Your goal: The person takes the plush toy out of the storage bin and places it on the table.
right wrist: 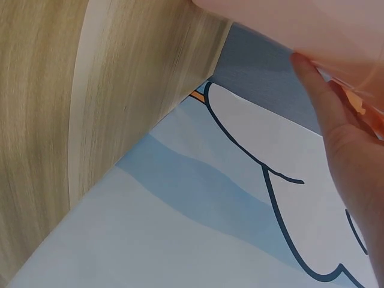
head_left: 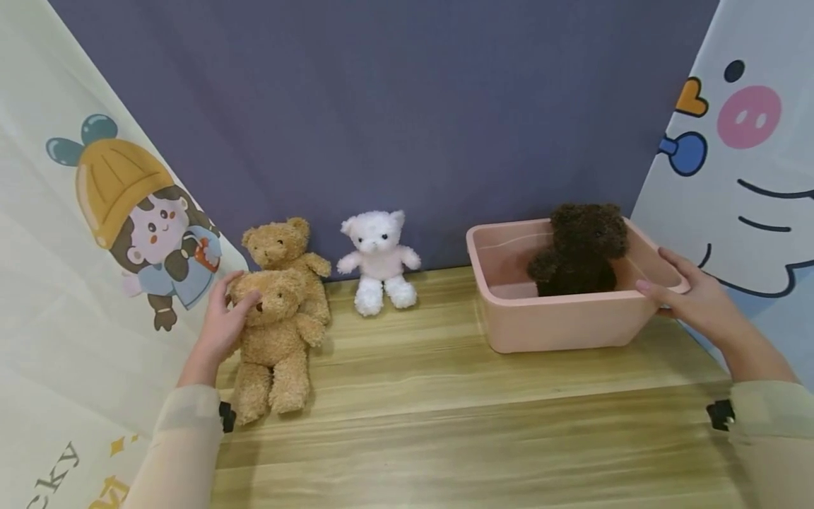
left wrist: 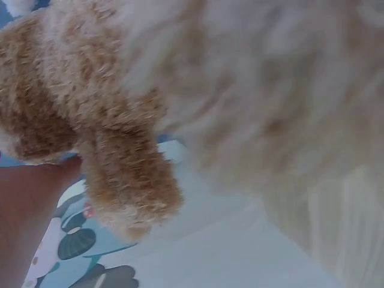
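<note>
My left hand (head_left: 224, 318) grips the head of a tan teddy bear (head_left: 272, 350), which is upright at the left of the table. Its curly fur (left wrist: 129, 108) fills much of the left wrist view, close and partly blurred. Right behind it sits a second tan teddy bear (head_left: 275, 246), partly hidden. At the right, my right hand (head_left: 699, 297) holds the end rim of a pink plastic bin (head_left: 559, 325), thumb on top and fingers at the outer side. Inside the bin is a dark brown teddy bear (head_left: 581, 247), its head above the rim.
A small white plush bear (head_left: 380, 261) sits against the dark blue back cloth (head_left: 413, 120), between the tan bears and the bin. The table (head_left: 445, 438) has a wood-grain top. Cartoon-printed cloths hang at the left (head_left: 51, 268) and right (head_left: 763, 42).
</note>
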Tool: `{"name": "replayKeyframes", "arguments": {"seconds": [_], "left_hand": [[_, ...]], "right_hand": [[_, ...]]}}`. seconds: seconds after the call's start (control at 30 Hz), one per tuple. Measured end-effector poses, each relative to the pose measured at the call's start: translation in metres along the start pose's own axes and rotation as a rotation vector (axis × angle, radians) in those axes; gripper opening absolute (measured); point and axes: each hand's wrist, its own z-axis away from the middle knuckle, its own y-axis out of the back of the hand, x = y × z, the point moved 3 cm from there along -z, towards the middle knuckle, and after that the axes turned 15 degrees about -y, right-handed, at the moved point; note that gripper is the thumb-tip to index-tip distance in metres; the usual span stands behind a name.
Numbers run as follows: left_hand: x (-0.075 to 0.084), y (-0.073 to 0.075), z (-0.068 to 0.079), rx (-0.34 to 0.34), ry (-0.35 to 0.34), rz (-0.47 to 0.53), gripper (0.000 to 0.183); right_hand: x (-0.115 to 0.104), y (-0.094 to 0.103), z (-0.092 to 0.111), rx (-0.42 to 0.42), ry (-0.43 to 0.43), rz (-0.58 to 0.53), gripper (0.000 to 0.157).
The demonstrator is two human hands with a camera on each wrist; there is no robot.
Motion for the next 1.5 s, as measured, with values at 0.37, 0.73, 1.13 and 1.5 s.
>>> {"name": "replayKeyframes", "arguments": {"seconds": [0.37, 0.73, 1.13, 1.5], "left_hand": [[0.045, 0.01, -0.016, 0.067, -0.047, -0.038, 0.067], [0.09, -0.016, -0.047, 0.041, -0.149, -0.023, 0.059], [0.148, -0.103, -0.085, -0.075, -0.339, 0.068, 0.044], [0.181, -0.179, -0.097, -0.19, -0.342, 0.176, 0.043]], "right_hand": [[0.0, 0.001, -0.001, -0.004, 0.014, 0.002, 0.105], [0.002, -0.002, 0.0, -0.027, 0.001, -0.011, 0.105], [-0.002, -0.001, 0.0, -0.031, -0.003, -0.009, 0.106], [-0.002, 0.0, 0.001, -0.026, 0.021, -0.013, 0.104]]}}
